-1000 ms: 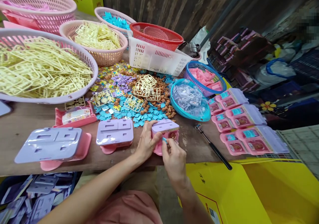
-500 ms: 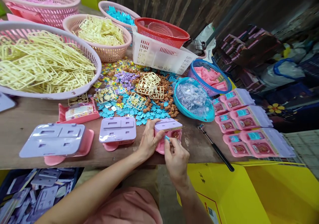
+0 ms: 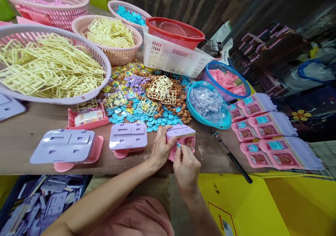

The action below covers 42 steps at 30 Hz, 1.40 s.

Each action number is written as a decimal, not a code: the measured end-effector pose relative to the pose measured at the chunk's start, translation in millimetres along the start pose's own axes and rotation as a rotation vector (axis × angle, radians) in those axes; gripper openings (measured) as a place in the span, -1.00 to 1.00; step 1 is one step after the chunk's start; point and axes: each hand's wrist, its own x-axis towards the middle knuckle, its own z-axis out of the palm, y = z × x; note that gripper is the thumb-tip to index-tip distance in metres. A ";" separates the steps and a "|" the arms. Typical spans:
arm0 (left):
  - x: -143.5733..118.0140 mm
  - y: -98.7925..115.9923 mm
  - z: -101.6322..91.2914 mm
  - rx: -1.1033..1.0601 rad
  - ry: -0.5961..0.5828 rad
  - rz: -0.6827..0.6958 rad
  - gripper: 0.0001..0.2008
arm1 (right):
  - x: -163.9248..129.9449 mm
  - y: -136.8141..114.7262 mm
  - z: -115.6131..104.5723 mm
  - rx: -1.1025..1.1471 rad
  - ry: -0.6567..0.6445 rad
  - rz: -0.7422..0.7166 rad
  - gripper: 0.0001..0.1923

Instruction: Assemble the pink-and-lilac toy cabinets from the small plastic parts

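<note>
- Head view: the left hand (image 3: 160,151) clasps the pink toy pack (image 3: 181,140) at the tabletop (image 3: 31,124) front edge, steadying it.
- The right hand (image 3: 186,167) pinches a small blue piece (image 3: 179,145) against the pack's open face, with loose blue pieces (image 3: 136,116) heaped just behind, within reach.

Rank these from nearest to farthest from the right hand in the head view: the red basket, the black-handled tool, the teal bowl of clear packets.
From the right hand:
1. Black-handled tool, just to its right.
2. Teal bowl, beyond, up-right.
3. Red basket, far back.
</note>
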 end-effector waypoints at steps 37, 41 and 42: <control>-18.8 -8.5 0.4 0.183 -0.423 0.358 -0.40 | 87.4 89.6 -24.8 0.311 -0.353 0.087 -0.78; -33.2 0.1 -11.6 0.338 -0.381 0.469 -0.30 | 128.8 82.3 25.8 0.151 -0.673 -0.218 -0.80; -38.1 2.4 -21.2 0.378 -0.352 0.529 -0.31 | 135.0 77.9 35.9 0.100 -0.723 -0.273 -0.79</control>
